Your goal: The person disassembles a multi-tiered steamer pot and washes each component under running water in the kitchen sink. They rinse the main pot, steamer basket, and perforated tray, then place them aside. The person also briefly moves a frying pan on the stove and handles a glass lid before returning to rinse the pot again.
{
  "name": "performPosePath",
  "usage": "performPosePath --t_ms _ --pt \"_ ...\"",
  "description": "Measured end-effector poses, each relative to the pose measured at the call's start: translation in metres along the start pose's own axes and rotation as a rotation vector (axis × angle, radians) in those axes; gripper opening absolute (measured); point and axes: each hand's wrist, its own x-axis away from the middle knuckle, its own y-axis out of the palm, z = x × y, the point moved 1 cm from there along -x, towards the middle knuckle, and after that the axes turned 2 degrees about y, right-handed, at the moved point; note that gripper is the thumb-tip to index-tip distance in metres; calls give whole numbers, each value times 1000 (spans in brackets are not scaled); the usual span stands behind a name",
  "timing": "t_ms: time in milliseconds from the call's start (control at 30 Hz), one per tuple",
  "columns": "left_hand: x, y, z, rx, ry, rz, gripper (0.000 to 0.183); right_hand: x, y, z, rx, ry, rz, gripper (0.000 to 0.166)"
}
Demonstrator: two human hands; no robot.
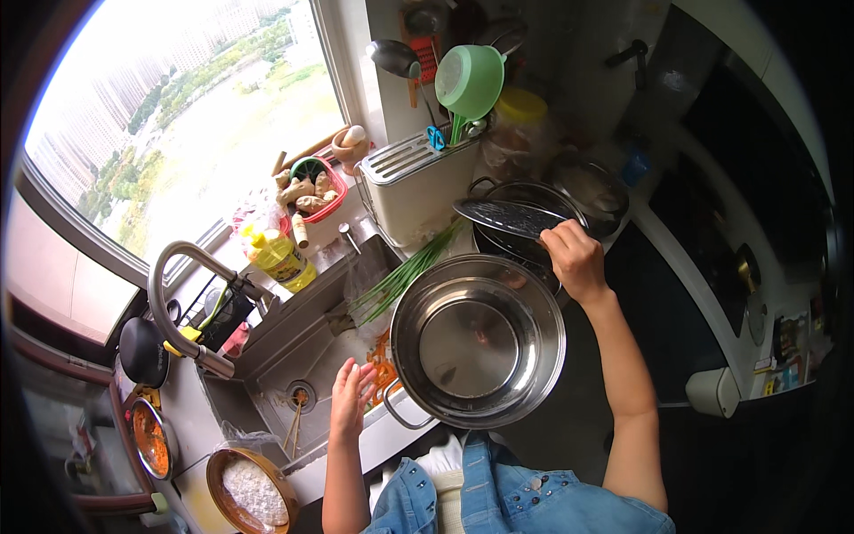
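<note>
In my right hand (pixel 576 259) is the edge of a pot lid (pixel 510 217), held tilted above a dark pot (pixel 534 200) at the back of the counter. Droplets or pale specks cover the lid's surface. A wide stainless steel pot (pixel 470 340) stands below it, with one loop handle toward my left side. Its shiny inside shows a little dark spot and reflections on the bottom. My left hand (pixel 352 394) hovers over the sink's front edge, fingers apart and holding nothing, close to that handle.
The steel sink (pixel 267 374) has chopsticks near its drain and orange peelings (pixel 381 367) beside the pot. Green stalks (pixel 413 274) lie across its back corner. A curved faucet (pixel 193 253) arches over it. At front left sits a bowl of white flour (pixel 257 490).
</note>
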Motion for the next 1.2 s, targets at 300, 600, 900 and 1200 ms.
performPosePath --t_ms 300,600,900,1200 --pt "51 27 -10 -123 -145 -38 44 78 40 64 -276 363 -370 30" --pt "71 43 -31 73 -85 -69 37 91 27 37 -206 725 -119 29" --pt "74 25 -23 47 -53 -15 40 145 61 18 -905 1222 -323 26" --pt "101 -73 22 117 166 262 38 95 75 -97 -1149 1151 -374 23"
